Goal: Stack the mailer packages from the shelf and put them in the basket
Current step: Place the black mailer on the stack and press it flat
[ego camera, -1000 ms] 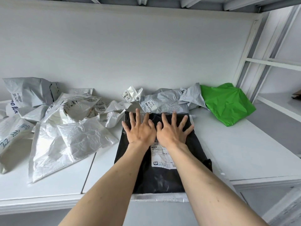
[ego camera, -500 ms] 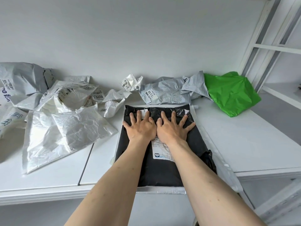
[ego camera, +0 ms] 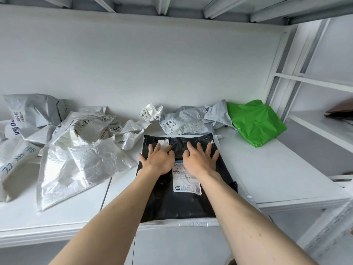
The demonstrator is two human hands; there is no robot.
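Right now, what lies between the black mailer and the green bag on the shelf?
In the head view, only bare white shelf separates the black mailer from the green bag; a grey mailer sits behind that gap.

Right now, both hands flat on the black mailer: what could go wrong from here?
1. The black mailer lies on a white mailer whose near edge overhangs the shelf front; a pull toward the body could tip the stack off.
2. Left hand and right hand only press with spread fingers; slick plastic layers may slide apart.
3. No basket is in view, so the carry is blind.
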